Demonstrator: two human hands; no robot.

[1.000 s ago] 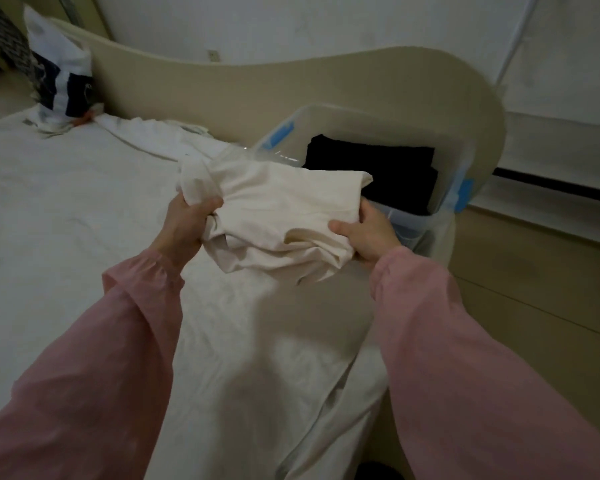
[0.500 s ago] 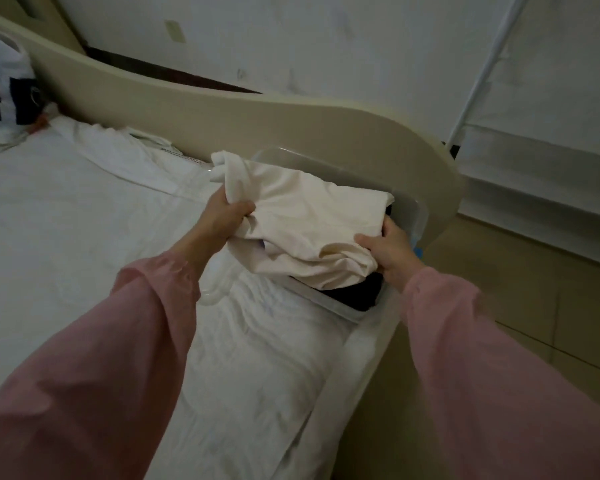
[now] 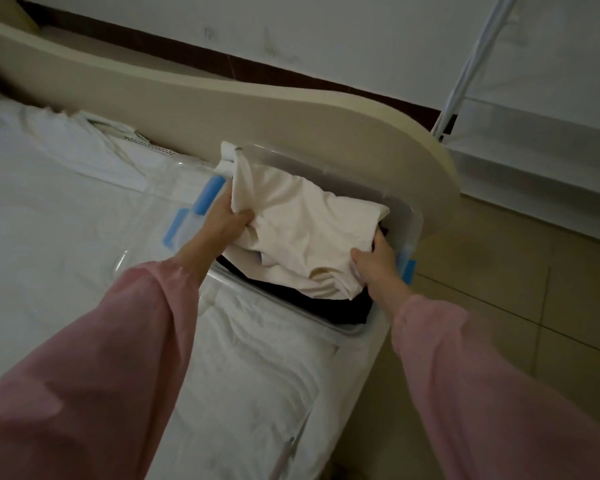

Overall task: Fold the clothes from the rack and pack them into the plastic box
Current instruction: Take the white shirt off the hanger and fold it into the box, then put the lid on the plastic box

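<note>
A folded cream garment (image 3: 305,230) lies over the mouth of the clear plastic box (image 3: 414,216), which stands at the bed's corner against the footboard. My left hand (image 3: 224,220) grips the garment's left edge. My right hand (image 3: 376,259) pinches its near right corner, down inside the box. A dark garment (image 3: 329,304) lies under it in the box. One end of the cream cloth hangs over the box's far left rim.
The box's clear lid with blue clips (image 3: 187,216) lies on the white bed sheet (image 3: 59,230) to the left. White clothes (image 3: 94,147) are heaped by the beige footboard (image 3: 257,109). Tiled floor (image 3: 520,299) and a white rack pole (image 3: 465,67) are to the right.
Both hands carried the cream garment from above the bed forward and down onto the open box. My view moved closer to the box.
</note>
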